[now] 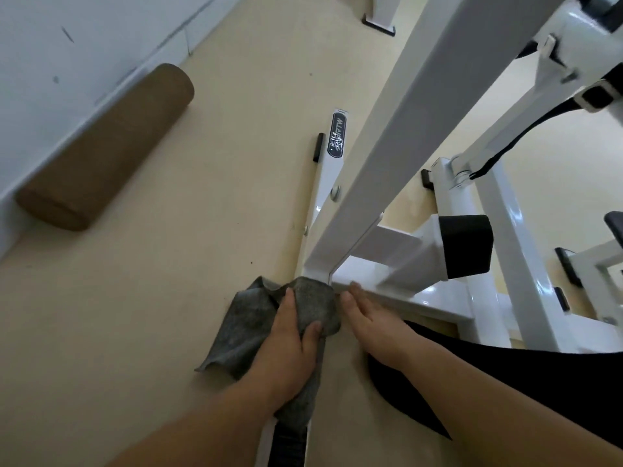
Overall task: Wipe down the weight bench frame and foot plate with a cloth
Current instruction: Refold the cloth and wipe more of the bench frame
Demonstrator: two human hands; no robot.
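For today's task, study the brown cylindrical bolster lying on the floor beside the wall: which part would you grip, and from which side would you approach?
Grip the brown bolster round its middle, coming from above on the open floor side. It lies on its side close along the wall, so only its top and near flank are free. Its roundness suggests wrapping well under the curve.

Head camera looks steeply down — near the floor (135,315)

The cloth (249,318) at six o'clock is grey, matt, napped fabric. The bench frame (404,129), toward one o'clock, is smooth, glossy white-painted metal; its end cap (468,246) at three o'clock looks matt black plastic. The roll (108,146) at ten o'clock is brown, matt, grainy.
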